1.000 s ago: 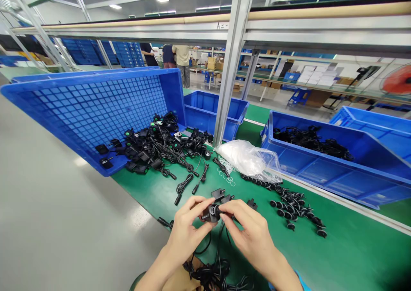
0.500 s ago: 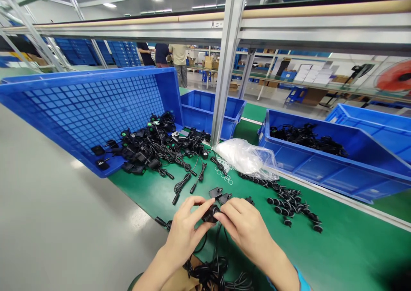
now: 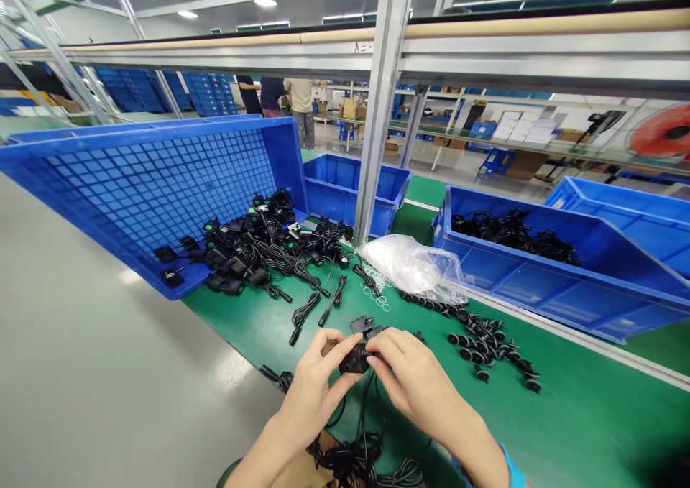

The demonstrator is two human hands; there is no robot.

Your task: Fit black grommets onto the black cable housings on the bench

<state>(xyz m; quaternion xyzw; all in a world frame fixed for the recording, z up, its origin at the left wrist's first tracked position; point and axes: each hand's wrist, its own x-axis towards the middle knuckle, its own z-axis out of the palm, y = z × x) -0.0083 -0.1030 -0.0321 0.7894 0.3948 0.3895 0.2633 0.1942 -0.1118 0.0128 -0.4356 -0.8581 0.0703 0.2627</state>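
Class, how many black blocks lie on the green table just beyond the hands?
3 show: the left block beyond the gap between left hand and right hand, the middle block partly behind the right hand, the right block mostly behind it. Either hand may hide more.

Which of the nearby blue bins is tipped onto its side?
The large bin at far left: its gridded floor stands up, with black cabled parts strewn onto the green bench. The other nearby bins stand upright.
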